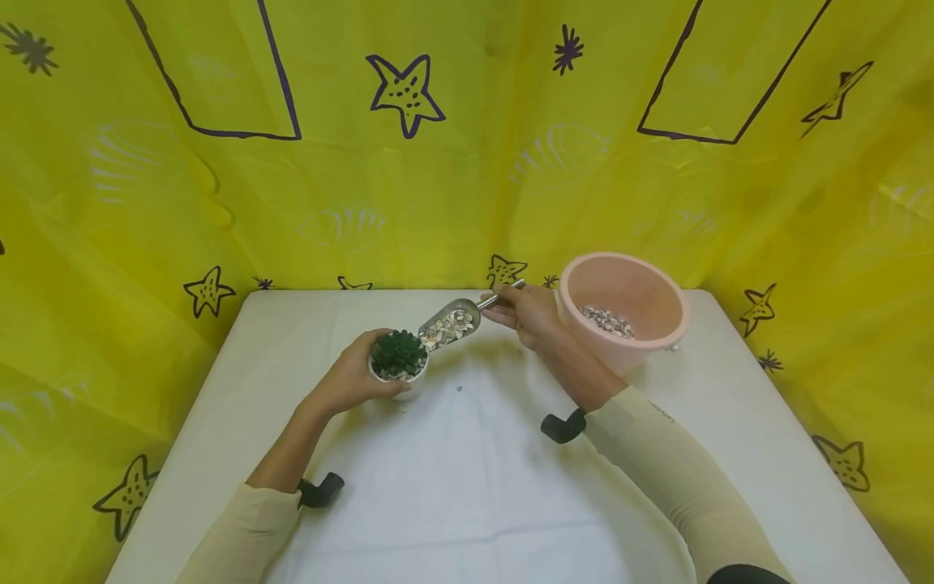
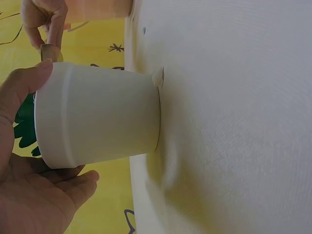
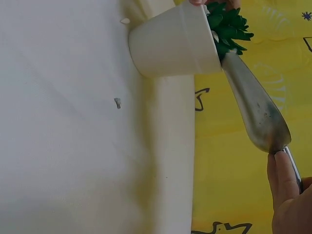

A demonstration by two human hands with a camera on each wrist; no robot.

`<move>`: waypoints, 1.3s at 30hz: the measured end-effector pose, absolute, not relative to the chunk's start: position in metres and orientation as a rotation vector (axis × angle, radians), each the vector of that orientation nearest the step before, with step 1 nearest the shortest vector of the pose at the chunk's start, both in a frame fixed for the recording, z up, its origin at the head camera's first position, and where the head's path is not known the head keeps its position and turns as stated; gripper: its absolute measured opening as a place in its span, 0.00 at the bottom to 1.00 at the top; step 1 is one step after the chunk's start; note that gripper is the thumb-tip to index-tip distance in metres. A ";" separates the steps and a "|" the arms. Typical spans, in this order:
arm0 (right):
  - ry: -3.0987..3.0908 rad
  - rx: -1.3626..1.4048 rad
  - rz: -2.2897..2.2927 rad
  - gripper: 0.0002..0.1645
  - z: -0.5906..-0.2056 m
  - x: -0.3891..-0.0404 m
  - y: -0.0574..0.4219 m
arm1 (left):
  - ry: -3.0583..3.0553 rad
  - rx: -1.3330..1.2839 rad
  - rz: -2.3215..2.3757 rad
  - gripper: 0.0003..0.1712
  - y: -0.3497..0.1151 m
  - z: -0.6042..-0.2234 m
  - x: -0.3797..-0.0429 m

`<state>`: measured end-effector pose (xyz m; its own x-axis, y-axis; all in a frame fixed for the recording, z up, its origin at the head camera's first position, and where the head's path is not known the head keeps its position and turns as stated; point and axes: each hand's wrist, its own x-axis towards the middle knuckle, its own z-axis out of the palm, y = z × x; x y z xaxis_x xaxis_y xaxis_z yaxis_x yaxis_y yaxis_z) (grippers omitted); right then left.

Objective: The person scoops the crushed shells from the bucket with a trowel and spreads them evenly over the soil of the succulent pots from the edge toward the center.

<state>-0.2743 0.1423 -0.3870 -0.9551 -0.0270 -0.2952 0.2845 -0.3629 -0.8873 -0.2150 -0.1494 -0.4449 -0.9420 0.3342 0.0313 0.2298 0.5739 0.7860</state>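
Observation:
A green succulent plant (image 1: 398, 352) sits in a white pot (image 2: 107, 114) with small pale chips around it. My left hand (image 1: 353, 379) grips the pot near its rim, thumb on the near side and fingers on the other. My right hand (image 1: 536, 315) holds a metal scoop (image 3: 256, 112) by its handle. Pale and brown shell-like chips (image 1: 451, 324) lie in the scoop. The scoop's lip meets the pot's rim beside the leaves. In the left wrist view the pot's base stands at the white tabletop, and most of the plant is hidden.
A pink bucket (image 1: 657, 292) with similar chips (image 1: 607, 321) inside stands at the back right, close to my right forearm. A small loose chip (image 3: 117, 103) lies on the white table (image 1: 452, 487). Another piece (image 2: 158, 77) lies by the pot's base. Yellow patterned curtains surround the table.

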 end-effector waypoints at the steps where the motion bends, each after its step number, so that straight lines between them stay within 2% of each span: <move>1: 1.649 0.347 -2.423 0.22 -0.387 -0.275 0.143 | 2.672 0.484 1.312 0.55 -0.149 -0.445 -0.215; 25: 1.709 0.292 -2.378 0.20 -0.380 -0.273 0.141 | 2.633 0.528 1.327 0.55 -0.151 -0.443 -0.215; 31: 1.726 0.289 -2.393 0.18 -0.381 -0.273 0.142 | 2.631 0.540 1.324 0.55 -0.151 -0.445 -0.216; 39: 1.762 0.296 -2.379 0.10 -0.378 -0.272 0.141 | 2.654 0.515 1.311 0.57 -0.151 -0.445 -0.215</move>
